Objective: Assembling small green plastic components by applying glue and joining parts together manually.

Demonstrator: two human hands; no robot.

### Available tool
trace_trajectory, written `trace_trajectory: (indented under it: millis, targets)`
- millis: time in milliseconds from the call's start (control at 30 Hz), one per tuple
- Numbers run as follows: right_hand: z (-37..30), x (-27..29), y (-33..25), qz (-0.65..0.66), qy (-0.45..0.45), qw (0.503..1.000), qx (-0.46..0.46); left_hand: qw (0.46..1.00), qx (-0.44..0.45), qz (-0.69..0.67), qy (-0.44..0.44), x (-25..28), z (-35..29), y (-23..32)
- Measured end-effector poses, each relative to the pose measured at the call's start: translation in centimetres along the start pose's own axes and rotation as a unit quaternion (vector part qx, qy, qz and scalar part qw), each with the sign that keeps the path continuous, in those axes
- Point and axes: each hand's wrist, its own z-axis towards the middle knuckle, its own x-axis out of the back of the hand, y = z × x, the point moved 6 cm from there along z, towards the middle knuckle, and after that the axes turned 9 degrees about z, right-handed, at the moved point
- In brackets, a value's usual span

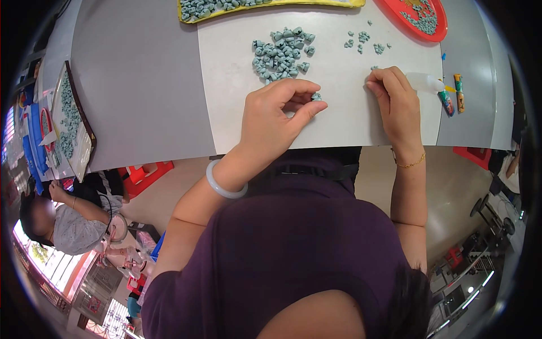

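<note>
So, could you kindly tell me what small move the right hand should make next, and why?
Perhaps the right hand should pick up the small grey-green piece just beyond its fingers, unless they hide one already: the left hand pinches a grey-green part, and that small piece lies closer than the scattered small pieces.

A heap of pieces (pixel 279 60) lies on the worktop (pixel 336 76), left of scattered bits (pixel 364 37) and a bottle (pixel 422 82).

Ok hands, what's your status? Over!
Left hand: pinching small grey-green piece. Right hand: any hold unclear. Pile of pieces: beyond left hand. White bottle: close beside right hand.
</note>
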Motion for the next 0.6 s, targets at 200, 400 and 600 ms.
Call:
trace_trajectory:
  millis: [200,400,600]
  targets:
    - [0.3,-0.9,-1.1,0.016,-0.069,0.997,0.015,1.000,-0.012,0.005,0.001,0.1,0.0,0.0]
    - [2.0,-1.3,-0.5,0.085,-0.114,0.990,0.004,0.999,-0.030,0.014,0.012,0.0,0.1,0.2]
    - [0.9,-0.4,0.0,0.109,-0.007,0.994,-0.018,0.999,-0.027,0.009,0.013,0.1,0.1,0.1]
